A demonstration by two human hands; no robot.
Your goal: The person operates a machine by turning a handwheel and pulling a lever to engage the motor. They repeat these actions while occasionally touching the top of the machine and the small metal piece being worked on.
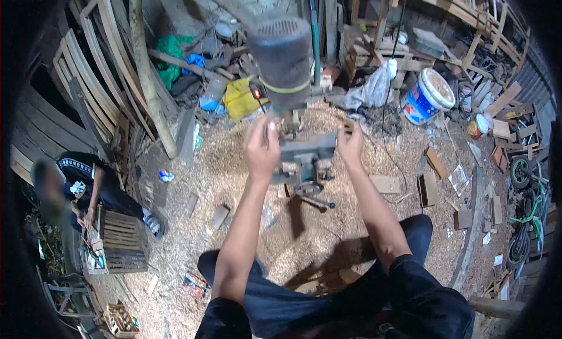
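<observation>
In front of me stands a bench machine with a dark upright motor on top. Below the motor, a flat grey piece lies across the machine. A small handwheel and a lever with a dark knob sit underneath. My left hand is raised at the machine's left side, fingers bent and close together, slightly blurred. Just above it a small red light glows. My right hand is at the right end of the grey piece, fingers curled; what they grip is partly hidden.
Wood shavings cover the floor. A white and blue bucket stands at the right, with a cable beside it. Long curved wooden pieces lean at the left. Another person sits by a slatted wooden crate.
</observation>
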